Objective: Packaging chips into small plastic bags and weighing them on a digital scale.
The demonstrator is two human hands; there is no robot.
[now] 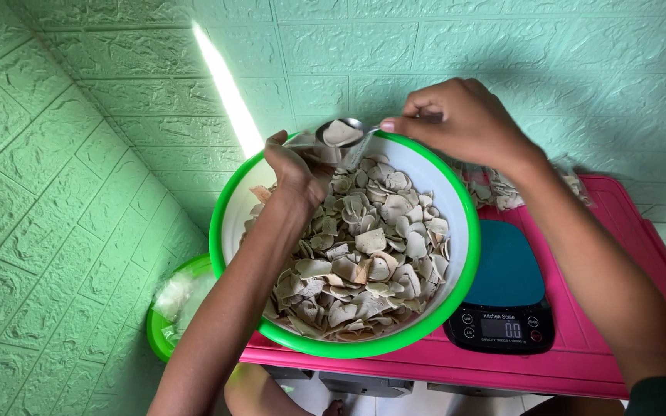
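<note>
Looking down from close in, we've got a black kitchen scale (500, 300) with a blue-green platter sitting on the near right part of a pink plastic table (580, 362), nothing on it. Off to the lower left, a smaller green basin (157, 327) with what looks like clear plastic inside sits lower than the table.

Right in the middle is our big white bowl with a green rim (456, 192), piled with pale, thin cracker chips (364, 254). Our left hand (296, 171) reaches in over the far left rim, fingers pinched together on what seems to be the mouth of a small clear plastic bag (325, 150), though we can't make the bag out well. Our right hand (456, 119) comes in from the right, fingers closed around the handle of a metal spoon (342, 132).

Key bit: the spoon's handle runs roughly left to right, its loaded end pointing left toward the left hand, sitting just above and beside the bag opening. The left hand is the nearer one to that opening.

Past the bowl, filled clear packets of chips (495, 189) lie on the table against the mint green brick-pattern wall (502, 46).
</note>
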